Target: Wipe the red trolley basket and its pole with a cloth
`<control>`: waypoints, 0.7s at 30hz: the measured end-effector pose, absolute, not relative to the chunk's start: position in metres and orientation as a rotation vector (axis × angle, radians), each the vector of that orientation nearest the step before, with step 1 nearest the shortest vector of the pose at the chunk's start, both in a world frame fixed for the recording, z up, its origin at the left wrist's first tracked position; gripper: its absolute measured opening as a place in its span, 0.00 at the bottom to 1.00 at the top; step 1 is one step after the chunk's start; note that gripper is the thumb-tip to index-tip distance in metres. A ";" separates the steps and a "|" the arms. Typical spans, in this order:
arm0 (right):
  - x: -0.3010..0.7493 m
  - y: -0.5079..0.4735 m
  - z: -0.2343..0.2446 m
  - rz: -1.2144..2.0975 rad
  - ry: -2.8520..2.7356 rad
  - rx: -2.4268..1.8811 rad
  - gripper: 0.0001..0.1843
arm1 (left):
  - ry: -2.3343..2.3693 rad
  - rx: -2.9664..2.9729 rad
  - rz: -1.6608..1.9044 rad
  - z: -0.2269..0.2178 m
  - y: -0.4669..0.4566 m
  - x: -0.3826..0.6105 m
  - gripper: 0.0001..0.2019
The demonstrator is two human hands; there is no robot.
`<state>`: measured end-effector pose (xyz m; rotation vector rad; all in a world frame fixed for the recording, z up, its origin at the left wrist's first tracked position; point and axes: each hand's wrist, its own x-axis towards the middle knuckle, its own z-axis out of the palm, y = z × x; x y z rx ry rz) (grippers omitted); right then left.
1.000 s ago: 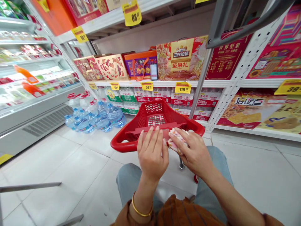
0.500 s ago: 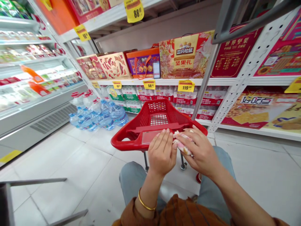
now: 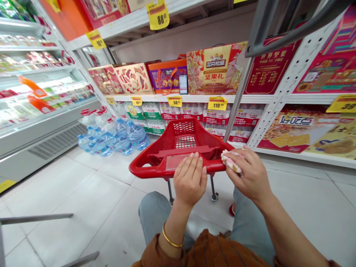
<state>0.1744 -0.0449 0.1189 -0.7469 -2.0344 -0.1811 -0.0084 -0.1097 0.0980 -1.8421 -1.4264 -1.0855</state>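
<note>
My left hand [image 3: 190,180] lies palm down on the handle of a red plastic shopping cart basket [image 3: 144,168], holding nothing, with a gold bangle on the wrist. My right hand [image 3: 251,174] pinches a small pink-and-white crumpled packet [image 3: 230,161] just above the basket's right rim. The packet is partly hidden by my fingers, and I cannot tell what it is. The mesh-bottomed basket stands empty in front of my jeans-covered knees.
Metal shelves ahead carry boxed nut gift sets, yellow price tags and shrink-wrapped bottled water. Loose large water bottles [image 3: 114,139] sit on the tiled floor [image 3: 94,200] at the shelf's foot. A refrigerated display case [image 3: 41,122] runs along the left. A grey metal bar [image 3: 264,37] crosses the upper right.
My right hand has moved rightward with the packet, away from my left hand, and now sits nearer the basket's right rim. My left hand stays on the handle.
</note>
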 end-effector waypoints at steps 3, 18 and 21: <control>0.158 -0.058 0.122 -0.124 -2.062 -0.708 0.15 | -1.436 -1.836 -1.099 0.098 -0.110 -0.007 0.14; 0.160 -0.049 0.114 -0.129 -2.085 -0.619 0.13 | -1.285 -1.866 -1.098 0.099 -0.112 -0.024 0.14; 0.169 -0.042 0.116 -0.081 -2.068 -0.633 0.11 | -1.274 -1.868 -1.099 0.098 -0.113 -0.026 0.15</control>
